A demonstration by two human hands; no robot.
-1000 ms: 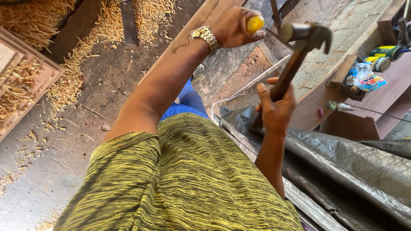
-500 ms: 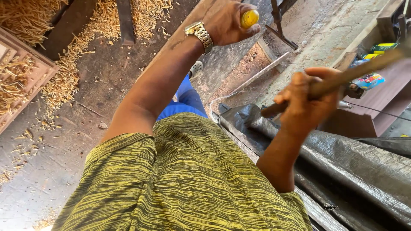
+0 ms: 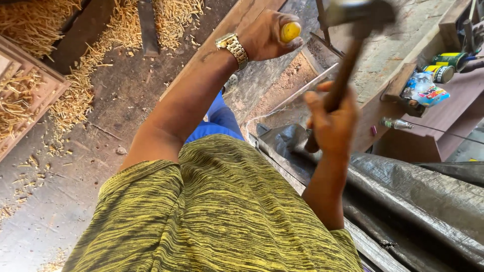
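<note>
Fingers of the left hand [image 3: 267, 38] wrap the yellow-capped chisel handle [image 3: 290, 31] upright on the long wooden plank [image 3: 229, 27], while the right hand [image 3: 330, 123] clenches the wooden-handled steel hammer [image 3: 348, 55] above it; strike squarely, chisel steady.

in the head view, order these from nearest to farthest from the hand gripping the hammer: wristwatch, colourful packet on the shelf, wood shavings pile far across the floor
From the right hand:
1. Colourful packet, on the shelf just past the hammer side.
2. Wristwatch, on the left hand wrist, across the body.
3. Wood shavings pile, in the far corner of the floor.
</note>
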